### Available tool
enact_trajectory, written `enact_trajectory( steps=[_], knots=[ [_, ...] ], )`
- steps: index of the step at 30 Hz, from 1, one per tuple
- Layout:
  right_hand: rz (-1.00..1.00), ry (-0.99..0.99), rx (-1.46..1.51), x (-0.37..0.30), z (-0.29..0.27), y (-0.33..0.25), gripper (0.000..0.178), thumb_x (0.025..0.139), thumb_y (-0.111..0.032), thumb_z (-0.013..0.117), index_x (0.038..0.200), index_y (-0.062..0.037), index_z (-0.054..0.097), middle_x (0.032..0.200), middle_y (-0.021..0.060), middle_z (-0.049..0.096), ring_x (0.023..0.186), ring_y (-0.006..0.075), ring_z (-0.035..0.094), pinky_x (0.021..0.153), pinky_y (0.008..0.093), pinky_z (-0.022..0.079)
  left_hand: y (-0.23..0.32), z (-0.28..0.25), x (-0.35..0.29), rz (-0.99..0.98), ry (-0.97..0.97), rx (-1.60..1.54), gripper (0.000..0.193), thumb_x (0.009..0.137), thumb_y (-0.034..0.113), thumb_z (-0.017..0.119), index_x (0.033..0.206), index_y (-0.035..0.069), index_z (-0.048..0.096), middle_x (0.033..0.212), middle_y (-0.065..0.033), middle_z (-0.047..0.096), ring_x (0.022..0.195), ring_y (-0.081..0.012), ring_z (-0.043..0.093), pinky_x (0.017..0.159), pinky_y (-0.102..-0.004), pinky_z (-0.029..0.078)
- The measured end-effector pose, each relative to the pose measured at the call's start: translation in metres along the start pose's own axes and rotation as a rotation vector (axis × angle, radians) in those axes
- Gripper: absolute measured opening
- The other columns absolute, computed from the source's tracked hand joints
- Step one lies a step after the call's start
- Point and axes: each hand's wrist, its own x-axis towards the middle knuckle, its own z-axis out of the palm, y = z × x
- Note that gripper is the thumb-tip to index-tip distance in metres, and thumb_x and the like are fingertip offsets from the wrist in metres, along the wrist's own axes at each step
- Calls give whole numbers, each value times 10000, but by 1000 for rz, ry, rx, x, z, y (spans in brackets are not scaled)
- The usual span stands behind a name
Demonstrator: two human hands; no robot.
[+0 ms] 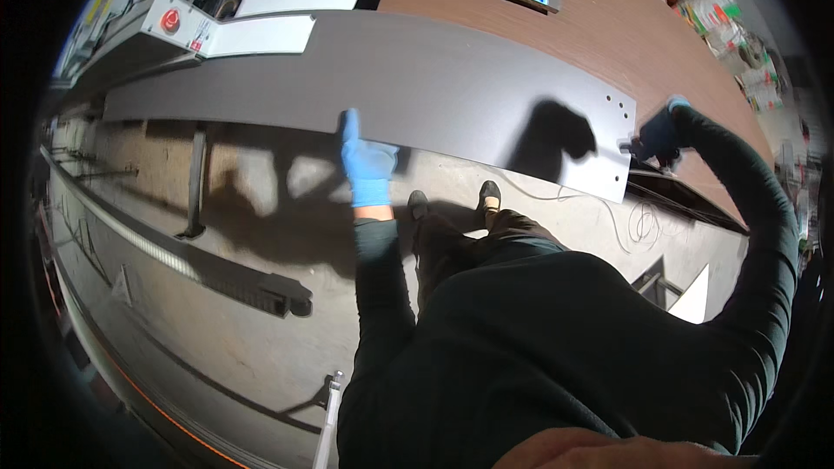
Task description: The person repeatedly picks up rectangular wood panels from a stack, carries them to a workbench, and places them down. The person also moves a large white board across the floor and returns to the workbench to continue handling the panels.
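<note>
One blue-gloved hand (369, 161), the left, is gripping the near edge of a long grey panel (417, 69), a digit lying on top, while the right hand (658, 135) is curling at the panel's right end near some dark holes (621, 105), too shaded to tell whether it is gripping anything. The panel is stretching before the person, a brown surface (678, 69) lying beyond it.

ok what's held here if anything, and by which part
The grey panel: the left hand holds its long near edge; the right hand is at its right end, its grip too dark to tell.
</note>
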Motion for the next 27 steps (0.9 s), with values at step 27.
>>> enact_trajectory(
  steps=[27],
  knots=[
    [-26, 379, 18, -1, -79, -68, 268, 951, -228, 707, 1093, -3, 685, 973, 132, 725, 830, 243, 698, 778, 365, 599, 12, -17, 5, -205, -207, 27, 459, 1030, 351, 597, 1399, 80, 576, 1416, -96, 607, 1292, -278, 572, 1085, -489, 458]
  ],
)
